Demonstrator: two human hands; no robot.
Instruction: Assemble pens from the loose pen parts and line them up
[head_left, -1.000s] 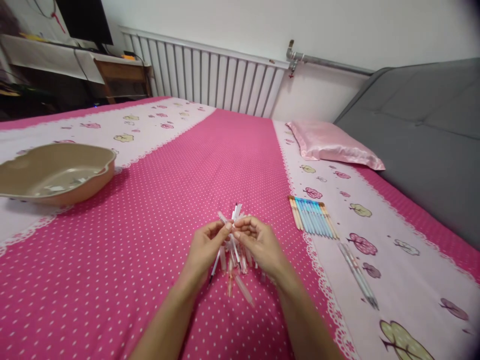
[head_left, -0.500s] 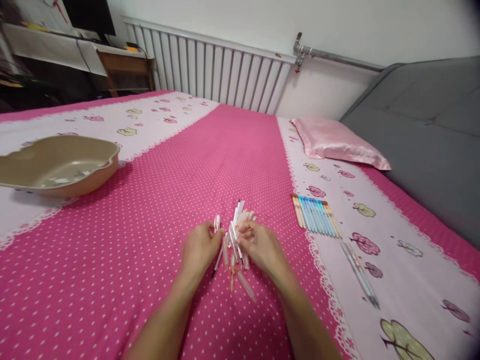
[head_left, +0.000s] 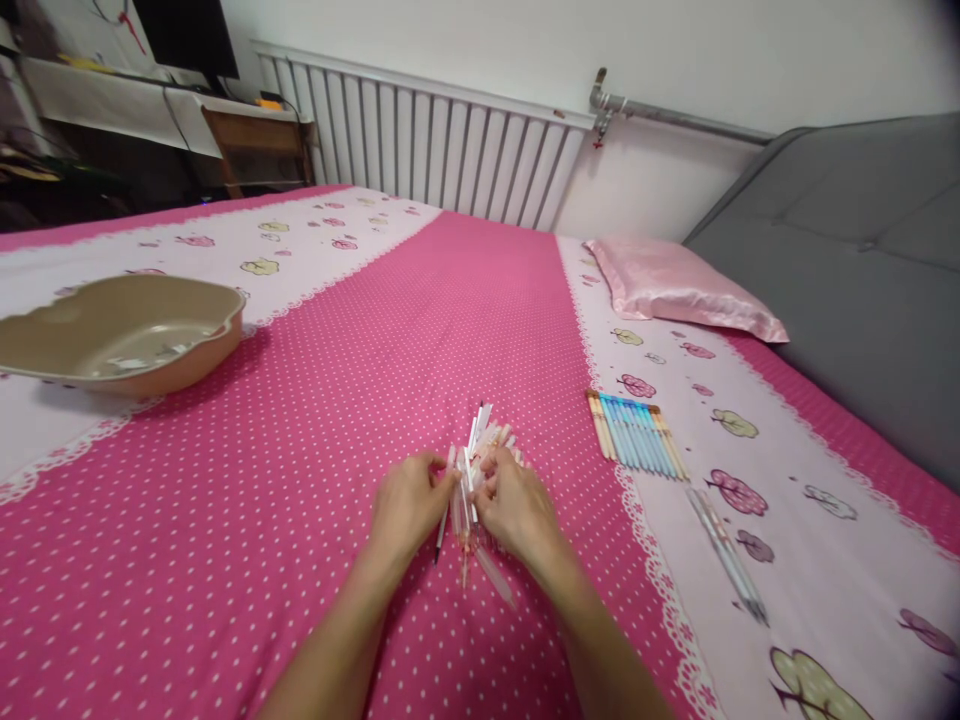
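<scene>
A loose pile of slim white and pale-pink pens [head_left: 480,440] lies on the dotted pink sheet, between my two hands. On its left, my left hand [head_left: 409,505] pinches a clear pen [head_left: 451,458] between thumb and forefinger. My right hand [head_left: 519,505] reaches into the pile from the right, its fingers closed round a white pen [head_left: 468,470]; the fingers partly cover it. Nearer to me, a translucent pink pen [head_left: 495,577] points out of the heap. A dark-tipped pen [head_left: 440,538] sticks out below my left hand.
To the right is a neat row of blue and cream pens [head_left: 637,435], with a few grey-white pens [head_left: 727,555] below it. A beige basin [head_left: 202,365] with small pale items stands at left. Farther back are a pink pillow [head_left: 682,290], a grey headboard [head_left: 847,220] and a radiator [head_left: 427,140].
My left hand has shifted slightly right, toward the pile, and the clear pen in its pinch has moved closer to the others. My right hand stays at the pile. The view has shifted slightly.
</scene>
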